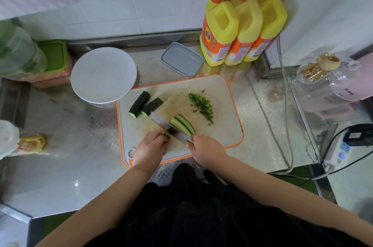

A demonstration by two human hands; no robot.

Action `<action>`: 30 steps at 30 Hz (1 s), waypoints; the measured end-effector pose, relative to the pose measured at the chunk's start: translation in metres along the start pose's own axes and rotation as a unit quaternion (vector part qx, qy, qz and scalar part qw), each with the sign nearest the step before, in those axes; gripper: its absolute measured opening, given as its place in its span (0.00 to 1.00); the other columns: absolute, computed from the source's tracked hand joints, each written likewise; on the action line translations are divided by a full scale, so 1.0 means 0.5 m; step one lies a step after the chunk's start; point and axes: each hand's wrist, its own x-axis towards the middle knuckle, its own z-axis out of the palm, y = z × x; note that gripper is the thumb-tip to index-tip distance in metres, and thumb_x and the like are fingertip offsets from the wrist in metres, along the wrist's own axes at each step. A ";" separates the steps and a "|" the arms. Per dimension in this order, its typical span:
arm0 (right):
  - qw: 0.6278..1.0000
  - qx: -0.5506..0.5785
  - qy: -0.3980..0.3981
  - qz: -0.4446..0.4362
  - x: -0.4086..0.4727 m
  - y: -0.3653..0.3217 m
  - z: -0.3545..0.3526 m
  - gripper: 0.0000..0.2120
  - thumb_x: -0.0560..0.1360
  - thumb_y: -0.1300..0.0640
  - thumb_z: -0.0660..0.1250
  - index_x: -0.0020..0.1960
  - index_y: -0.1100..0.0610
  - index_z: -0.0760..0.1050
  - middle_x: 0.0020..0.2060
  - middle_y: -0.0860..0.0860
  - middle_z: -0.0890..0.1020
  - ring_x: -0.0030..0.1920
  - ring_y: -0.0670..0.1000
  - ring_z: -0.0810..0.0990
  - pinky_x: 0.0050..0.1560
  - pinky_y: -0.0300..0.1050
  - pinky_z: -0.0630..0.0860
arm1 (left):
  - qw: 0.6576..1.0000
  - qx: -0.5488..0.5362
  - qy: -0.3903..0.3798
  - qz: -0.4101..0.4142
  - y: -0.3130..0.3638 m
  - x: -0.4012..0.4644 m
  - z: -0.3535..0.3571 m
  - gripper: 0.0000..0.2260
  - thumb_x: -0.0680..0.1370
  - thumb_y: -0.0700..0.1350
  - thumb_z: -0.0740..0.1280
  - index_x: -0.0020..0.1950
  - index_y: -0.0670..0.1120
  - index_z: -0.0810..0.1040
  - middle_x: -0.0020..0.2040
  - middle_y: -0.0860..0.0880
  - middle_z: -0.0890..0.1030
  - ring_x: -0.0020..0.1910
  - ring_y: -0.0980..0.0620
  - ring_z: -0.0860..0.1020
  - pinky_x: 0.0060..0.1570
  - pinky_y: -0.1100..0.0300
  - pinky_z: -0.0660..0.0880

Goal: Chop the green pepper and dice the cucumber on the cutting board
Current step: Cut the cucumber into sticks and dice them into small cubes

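Here, yellow bottles (pixel 220 31), orange labels, writing unreadable

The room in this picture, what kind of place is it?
Most likely a home kitchen: a cutting board with a knife and cut cucumber lies on a metal counter, with three yellow pump bottles against the tiled wall.

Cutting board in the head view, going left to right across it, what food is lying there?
Two dark cucumber chunks → cucumber piece under the left hand → split cucumber strips beside the knife → chopped green pepper.
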 end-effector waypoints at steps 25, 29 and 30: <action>1.000 -0.021 -0.009 -0.015 0.001 -0.010 -0.005 0.15 0.82 0.48 0.53 0.53 0.59 0.69 0.47 0.57 0.79 0.48 0.59 0.78 0.42 0.49 0.70 | 0.999 0.033 -0.021 -0.010 -0.011 -0.019 -0.010 0.08 0.76 0.48 0.65 0.40 0.48 0.82 0.42 0.52 0.78 0.44 0.52 0.73 0.24 0.58 0.72; 0.998 -0.047 -0.030 -0.039 -0.008 -0.027 -0.003 0.15 0.82 0.50 0.52 0.55 0.60 0.70 0.49 0.57 0.79 0.50 0.59 0.78 0.41 0.47 0.67 | 0.998 0.018 -0.042 -0.040 -0.017 -0.020 -0.003 0.08 0.75 0.49 0.66 0.39 0.48 0.81 0.41 0.52 0.77 0.41 0.51 0.75 0.23 0.56 0.73; 0.997 -0.053 -0.035 -0.037 -0.009 -0.030 -0.001 0.14 0.82 0.50 0.52 0.56 0.60 0.70 0.50 0.57 0.79 0.50 0.59 0.78 0.41 0.47 0.66 | 0.998 0.016 -0.046 -0.044 -0.018 -0.020 -0.003 0.05 0.74 0.47 0.69 0.40 0.48 0.82 0.41 0.52 0.78 0.40 0.51 0.76 0.23 0.57 0.73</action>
